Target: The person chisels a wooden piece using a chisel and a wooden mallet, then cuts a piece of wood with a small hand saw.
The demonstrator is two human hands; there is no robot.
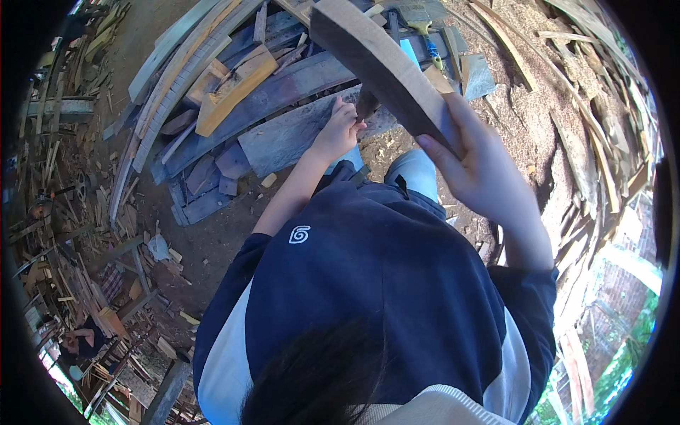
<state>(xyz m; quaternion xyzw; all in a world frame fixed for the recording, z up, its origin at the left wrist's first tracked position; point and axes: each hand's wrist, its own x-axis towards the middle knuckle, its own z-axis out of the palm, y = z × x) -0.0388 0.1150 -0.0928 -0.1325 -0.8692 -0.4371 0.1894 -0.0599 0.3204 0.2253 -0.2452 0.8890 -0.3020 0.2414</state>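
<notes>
My right hand (482,159) grips the near end of a thick, dark-sided wooden block (386,67), thumb on one side and fingers on the other. The block is raised at a slant over the boards, its far end pointing up and left. Below it, my left hand (340,131) is closed around a dark brown piece (366,105), partly hidden by the fingers and the block, so its kind is unclear. Just under the left hand lies a wide grey weathered board (273,145).
A yellowish wood block (237,88) rests on dark planks to the left, beside long curved boards (166,78). Beyond the raised block lies a tool with a yellow and blue handle (431,49). Wood shavings (520,42) cover the ground at right. A person (83,340) is far left.
</notes>
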